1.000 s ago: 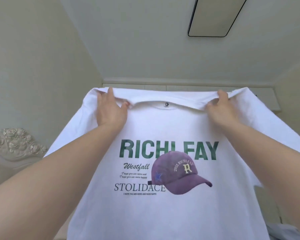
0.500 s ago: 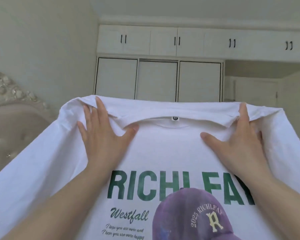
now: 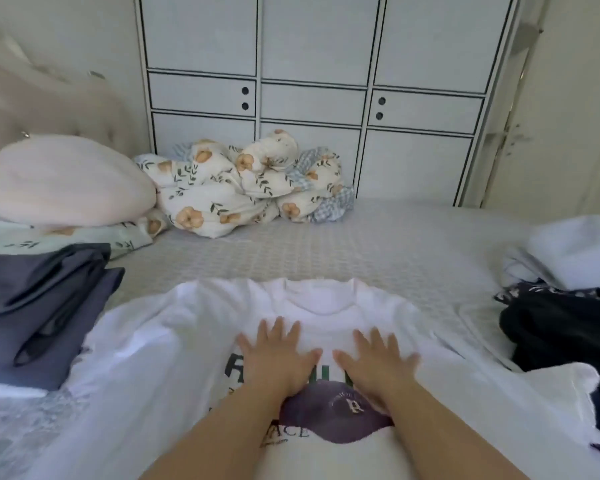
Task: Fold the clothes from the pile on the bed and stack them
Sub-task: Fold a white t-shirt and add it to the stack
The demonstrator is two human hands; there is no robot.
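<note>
A white T-shirt (image 3: 174, 344) with green lettering and a purple cap print lies spread flat, print side up, on the grey bed (image 3: 378, 251), collar pointing away from me. My left hand (image 3: 278, 355) and my right hand (image 3: 374, 362) rest palm down on its chest, side by side, fingers spread, holding nothing. A stack of folded dark blue-grey garments (image 3: 39, 306) sits to the left of the shirt. A pile of unfolded clothes lies at the right: a pale blue garment (image 3: 568, 251) over black and dark patterned ones (image 3: 565, 327).
A bunched floral duvet (image 3: 243, 185) and a pale pink pillow (image 3: 63, 181) lie at the far left of the bed by the padded headboard. White wardrobe doors (image 3: 312, 98) stand behind the bed.
The shirt was held up in the air by its shoulders; now it lies flat on the bed. Both hands let go of the shoulders and press on the chest. The view has tilted down.
</note>
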